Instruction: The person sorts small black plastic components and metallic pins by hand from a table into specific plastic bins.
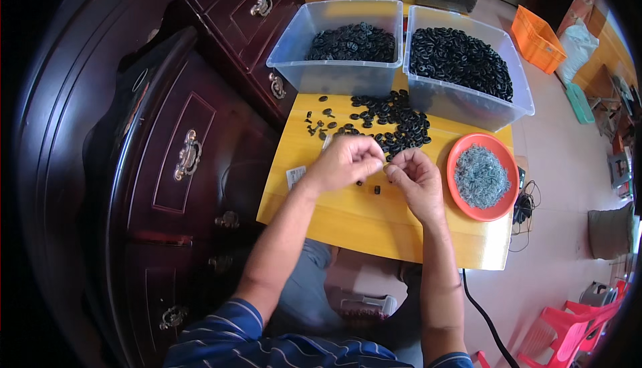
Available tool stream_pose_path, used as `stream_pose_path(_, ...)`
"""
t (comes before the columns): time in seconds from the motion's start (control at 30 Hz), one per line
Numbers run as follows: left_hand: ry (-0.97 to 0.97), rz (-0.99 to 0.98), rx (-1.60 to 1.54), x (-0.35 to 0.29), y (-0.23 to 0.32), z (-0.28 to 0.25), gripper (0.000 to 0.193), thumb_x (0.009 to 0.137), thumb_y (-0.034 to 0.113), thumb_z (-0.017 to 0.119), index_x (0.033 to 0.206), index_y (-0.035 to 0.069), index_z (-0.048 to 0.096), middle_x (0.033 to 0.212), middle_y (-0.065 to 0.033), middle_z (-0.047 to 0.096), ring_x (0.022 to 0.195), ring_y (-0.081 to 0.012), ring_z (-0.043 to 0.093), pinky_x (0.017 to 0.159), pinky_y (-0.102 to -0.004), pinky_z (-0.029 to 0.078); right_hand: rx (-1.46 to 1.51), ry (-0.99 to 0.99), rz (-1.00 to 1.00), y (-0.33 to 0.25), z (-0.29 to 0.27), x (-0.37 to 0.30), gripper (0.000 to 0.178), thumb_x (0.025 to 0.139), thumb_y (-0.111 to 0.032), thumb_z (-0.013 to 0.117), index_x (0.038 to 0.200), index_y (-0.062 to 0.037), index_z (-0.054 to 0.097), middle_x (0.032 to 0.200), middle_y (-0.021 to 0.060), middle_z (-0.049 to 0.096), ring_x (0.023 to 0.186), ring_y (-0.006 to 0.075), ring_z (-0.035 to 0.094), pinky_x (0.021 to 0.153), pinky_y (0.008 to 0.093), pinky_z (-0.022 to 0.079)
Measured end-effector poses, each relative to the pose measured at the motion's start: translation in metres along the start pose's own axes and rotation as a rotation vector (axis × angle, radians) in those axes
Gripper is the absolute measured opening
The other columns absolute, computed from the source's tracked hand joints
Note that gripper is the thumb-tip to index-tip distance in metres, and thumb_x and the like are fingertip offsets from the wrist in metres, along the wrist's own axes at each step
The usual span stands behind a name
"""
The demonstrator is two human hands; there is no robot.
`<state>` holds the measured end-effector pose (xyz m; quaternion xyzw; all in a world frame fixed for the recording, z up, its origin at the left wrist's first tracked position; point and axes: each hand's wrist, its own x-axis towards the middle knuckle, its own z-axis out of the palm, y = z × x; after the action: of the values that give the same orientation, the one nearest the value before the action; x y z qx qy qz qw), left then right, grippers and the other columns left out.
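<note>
Over the yellow table (334,224), my left hand (349,162) and my right hand (418,182) meet almost fingertip to fingertip. Both are pinched closed; whatever sits between the fingers is too small or hidden to make out. Just below them lies a small black block-like piece (377,190). Beyond the hands spreads a loose pile of black oval pieces (409,127), with some smaller black parts (314,128) scattered to its left. To the right of my right hand stands an orange-red plate (461,209) heaped with small shiny, silvery-clear pieces (480,175).
Two clear plastic bins, one left (334,77) and one right (461,104), hold many black pieces at the table's far side. Dark wooden drawers (184,147) crowd the left. An orange crate (537,40), a pink chair (568,331) and a black cable (485,314) are at right.
</note>
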<state>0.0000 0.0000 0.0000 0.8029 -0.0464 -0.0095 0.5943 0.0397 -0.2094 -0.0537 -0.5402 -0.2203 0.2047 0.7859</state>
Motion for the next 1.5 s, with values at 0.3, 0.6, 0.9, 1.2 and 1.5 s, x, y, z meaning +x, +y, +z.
stream_pose_path(0.3,0.510,0.228,0.311,0.051,0.065,-0.067,0.050,0.092,0.009,0.068,0.139,0.003,0.052,0.110,-0.0090,0.070,0.093,-0.0100,0.065,0.083,-0.0264,0.053,-0.259,0.332,-0.007,-0.016,-0.019,0.002,0.009,0.091,0.001,0.067,0.098,-0.0014,0.062,0.084,-0.0028,0.063,0.076,0.0043,0.059,0.070,0.0213,0.049)
stream_pose_path(0.6,0.334,-0.008,0.487,-0.009,-0.032,0.032,0.008,0.084,0.009,0.073,0.091,0.004,0.073,0.079,-0.0085,0.071,0.069,-0.0198,0.069,0.064,-0.0321,0.053,-0.823,0.266,-0.054,-0.017,-0.022,-0.006,0.011,0.087,-0.003,0.067,0.097,-0.0032,0.070,0.080,0.0124,0.071,0.071,0.0211,0.070,0.067,0.0327,0.055)
stream_pose_path(0.9,0.353,0.043,0.749,0.004,-0.039,0.049,0.014,0.081,0.016,0.077,0.092,0.008,0.074,0.082,-0.0092,0.068,0.075,-0.0290,0.069,0.065,-0.0389,0.054,-1.116,0.135,0.008,0.000,-0.008,-0.005,0.019,0.081,-0.019,0.073,0.095,-0.0069,0.071,0.087,0.0140,0.070,0.079,0.0332,0.070,0.073,0.0459,0.056)
stream_pose_path(1.2,0.389,0.109,0.758,0.012,-0.053,0.056,0.012,0.078,0.015,0.078,0.085,0.009,0.070,0.079,-0.0071,0.066,0.071,-0.0287,0.067,0.062,-0.0400,0.053,-1.242,0.140,-0.013,0.011,0.001,-0.004,0.017,0.080,-0.020,0.073,0.091,-0.0096,0.066,0.089,0.0132,0.066,0.080,0.0344,0.068,0.072,0.0470,0.056)
stream_pose_path(1.5,0.402,0.148,0.497,0.004,-0.034,0.054,0.013,0.078,0.007,0.073,0.077,0.005,0.060,0.076,-0.0097,0.065,0.068,-0.0307,0.066,0.060,-0.0417,0.052,-1.212,0.129,0.009,0.005,0.001,-0.003,0.010,0.081,-0.016,0.067,0.088,-0.0099,0.064,0.088,0.0132,0.067,0.081,0.0347,0.068,0.071,0.0476,0.055)
